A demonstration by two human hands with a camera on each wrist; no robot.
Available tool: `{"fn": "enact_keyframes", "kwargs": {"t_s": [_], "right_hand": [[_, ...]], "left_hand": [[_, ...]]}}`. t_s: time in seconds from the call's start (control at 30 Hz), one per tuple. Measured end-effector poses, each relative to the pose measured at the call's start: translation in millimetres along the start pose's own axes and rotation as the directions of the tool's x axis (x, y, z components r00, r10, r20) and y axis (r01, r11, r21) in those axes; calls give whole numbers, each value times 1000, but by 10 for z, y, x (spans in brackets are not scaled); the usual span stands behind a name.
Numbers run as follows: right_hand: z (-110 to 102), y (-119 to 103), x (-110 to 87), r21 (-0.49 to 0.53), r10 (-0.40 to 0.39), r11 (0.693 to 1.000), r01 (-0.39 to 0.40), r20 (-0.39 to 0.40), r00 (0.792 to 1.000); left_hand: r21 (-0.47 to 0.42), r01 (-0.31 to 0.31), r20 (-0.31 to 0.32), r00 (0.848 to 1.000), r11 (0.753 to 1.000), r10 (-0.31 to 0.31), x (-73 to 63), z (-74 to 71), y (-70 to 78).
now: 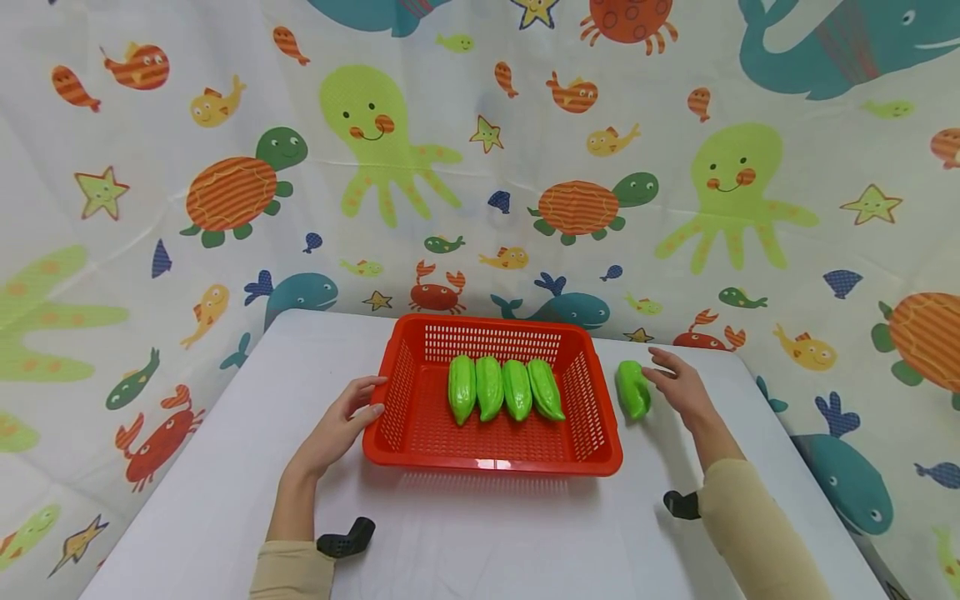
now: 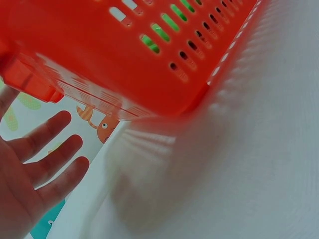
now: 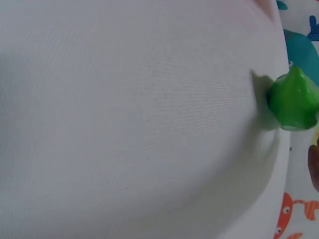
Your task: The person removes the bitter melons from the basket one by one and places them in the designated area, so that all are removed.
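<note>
A red plastic basket [image 1: 491,457] with slotted walls stands on the white table. Inside it several glossy green, long, pointed vegetables [image 1: 490,387] lie side by side. My left hand [image 1: 339,425] is at the basket's left rim, its fingertips right by the edge. The left wrist view shows three of its fingers [image 2: 55,172] spread and loosely bent beside the basket wall [image 2: 99,59]. One more green vegetable [image 1: 633,390] lies on the table right of the basket, its blunt end away from me. Just right of it hovers my right hand [image 1: 681,389], fingers relaxed, with a fingertip [image 3: 313,167] showing near the vegetable [image 3: 294,99].
The white table [image 1: 465,542] runs back to a hanging cloth [image 1: 480,167] printed with sea animals. Black wrist-worn devices [image 1: 347,539] sit at both sleeves, the right one [image 1: 681,505] above the table.
</note>
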State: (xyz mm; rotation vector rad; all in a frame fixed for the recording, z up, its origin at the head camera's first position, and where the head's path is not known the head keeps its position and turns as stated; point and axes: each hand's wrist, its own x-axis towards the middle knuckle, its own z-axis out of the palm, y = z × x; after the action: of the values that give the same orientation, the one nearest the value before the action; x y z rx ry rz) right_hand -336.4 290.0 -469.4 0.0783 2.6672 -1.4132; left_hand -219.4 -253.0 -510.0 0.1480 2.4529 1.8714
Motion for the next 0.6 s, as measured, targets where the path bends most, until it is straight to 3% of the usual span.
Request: {"fn": "enact_keyframes", "kwargs": {"t_s": [0.6], "right_hand": [[-17,-447,-94,58,-43,997,46,-56,998]], "left_hand": [[-13,-8,4,1000,1000,8,8,0,-10]]}}
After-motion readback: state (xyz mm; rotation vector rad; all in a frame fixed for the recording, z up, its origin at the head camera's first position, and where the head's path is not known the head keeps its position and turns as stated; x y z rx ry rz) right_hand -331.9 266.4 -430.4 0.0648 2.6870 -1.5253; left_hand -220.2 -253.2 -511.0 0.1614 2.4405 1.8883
